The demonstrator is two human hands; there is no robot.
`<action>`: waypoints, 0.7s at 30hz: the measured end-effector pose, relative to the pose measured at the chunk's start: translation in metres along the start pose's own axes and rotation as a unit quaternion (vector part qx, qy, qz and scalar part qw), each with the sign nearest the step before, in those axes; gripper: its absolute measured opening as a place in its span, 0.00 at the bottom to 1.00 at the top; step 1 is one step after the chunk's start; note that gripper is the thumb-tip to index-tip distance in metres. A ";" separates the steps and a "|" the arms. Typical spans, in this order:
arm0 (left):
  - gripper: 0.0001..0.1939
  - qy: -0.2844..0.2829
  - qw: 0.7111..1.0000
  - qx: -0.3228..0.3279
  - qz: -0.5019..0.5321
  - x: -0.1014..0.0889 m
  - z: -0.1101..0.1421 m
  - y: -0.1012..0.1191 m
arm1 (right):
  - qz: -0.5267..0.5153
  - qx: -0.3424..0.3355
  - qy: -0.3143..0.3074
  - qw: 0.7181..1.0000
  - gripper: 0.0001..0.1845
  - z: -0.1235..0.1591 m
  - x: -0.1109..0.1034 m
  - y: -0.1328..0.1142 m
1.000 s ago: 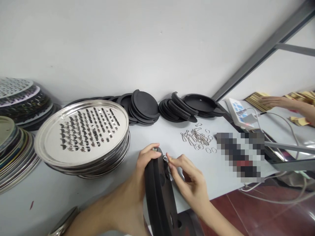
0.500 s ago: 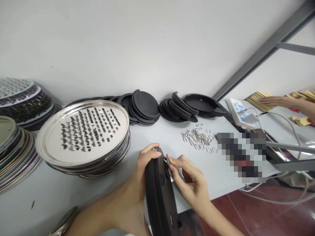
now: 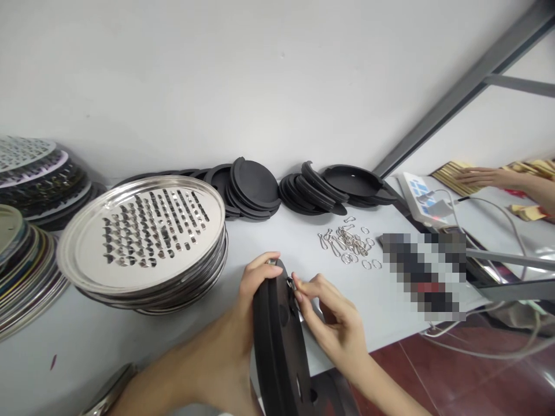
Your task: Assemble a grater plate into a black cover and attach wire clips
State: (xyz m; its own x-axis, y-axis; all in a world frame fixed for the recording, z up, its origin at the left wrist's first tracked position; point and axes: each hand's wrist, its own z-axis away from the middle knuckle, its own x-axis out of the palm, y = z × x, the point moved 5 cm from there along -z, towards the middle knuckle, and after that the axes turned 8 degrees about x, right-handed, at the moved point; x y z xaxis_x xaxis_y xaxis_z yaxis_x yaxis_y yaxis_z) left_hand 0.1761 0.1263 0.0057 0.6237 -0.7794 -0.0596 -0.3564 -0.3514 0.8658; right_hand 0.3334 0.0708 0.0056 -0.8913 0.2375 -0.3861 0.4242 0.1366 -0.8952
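My left hand (image 3: 259,280) is closed over the top rim of a thick black round case (image 3: 280,346), standing on edge before me. Holes show in its dark side. At its upper right rim, my right hand (image 3: 333,315) pinches a small metal clip (image 3: 290,282) between thumb and forefinger. Whether the clip passes through the case is hidden by the fingertips. Beyond my right hand, a loose pile of metal clips and rings (image 3: 347,241) lies on the grey table (image 3: 260,240).
Left of my hands stands a stack of round metal trays with raised slots (image 3: 143,231). More discs (image 3: 30,277) are piled farther left. Black round covers (image 3: 255,185) line the wall. A pixelated patch (image 3: 422,274), a power strip (image 3: 422,196) and another person's hand (image 3: 485,176) are at right.
The scene has shifted slightly left in view. Both hands keep their hold, and the right fingers stay at the clip with barely any movement.
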 end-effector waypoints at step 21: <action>0.71 -0.011 1.000 0.021 -0.005 -0.002 -0.005 0.003 | -0.033 0.021 -0.005 0.999 0.09 0.000 0.000 0.001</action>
State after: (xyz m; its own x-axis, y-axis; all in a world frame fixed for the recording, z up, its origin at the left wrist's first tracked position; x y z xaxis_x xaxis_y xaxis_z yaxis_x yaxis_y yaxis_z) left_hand 0.1770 0.1290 0.0110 0.6120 -0.7869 -0.0787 -0.3801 -0.3799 0.8433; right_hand 0.3336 0.0709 0.0046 -0.9183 0.2204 -0.3287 0.3583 0.1105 -0.9270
